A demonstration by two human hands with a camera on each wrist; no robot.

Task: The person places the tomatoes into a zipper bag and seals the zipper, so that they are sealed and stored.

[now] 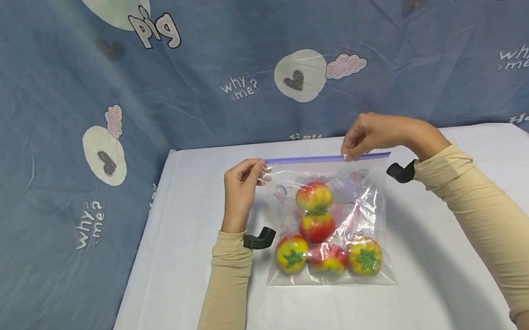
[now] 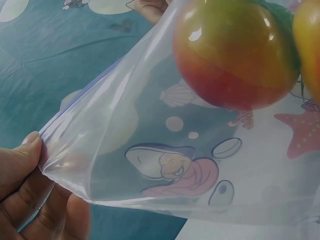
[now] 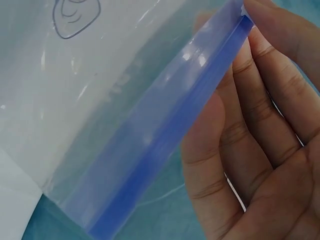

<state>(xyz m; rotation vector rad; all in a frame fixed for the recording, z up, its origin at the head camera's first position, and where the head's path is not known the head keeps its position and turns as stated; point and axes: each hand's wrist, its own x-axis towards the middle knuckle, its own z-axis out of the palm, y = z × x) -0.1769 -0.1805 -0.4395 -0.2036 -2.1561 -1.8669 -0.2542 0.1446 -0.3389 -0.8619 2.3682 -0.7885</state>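
A clear zip bag (image 1: 370, 185) with a purple zip strip (image 1: 303, 159) is held up by its top edge, above the white table. Inside lie several round red-and-yellow fruits (image 1: 318, 228) with green leafy tops, most of them along the bottom. My left hand (image 1: 241, 192) pinches the bag's top left corner between thumb and fingers; the left wrist view shows the film pulled to a point there. My right hand (image 1: 372, 133) pinches the strip right of its middle. In the right wrist view, a small white piece (image 3: 244, 11) sits on the strip by the thumb.
A white-covered table (image 1: 185, 283) lies beneath the bag. Blue printed cloth (image 1: 212, 46) hangs behind and along the left side. Black wrist mounts (image 1: 260, 238) stick out from both sleeves near the bag's sides.
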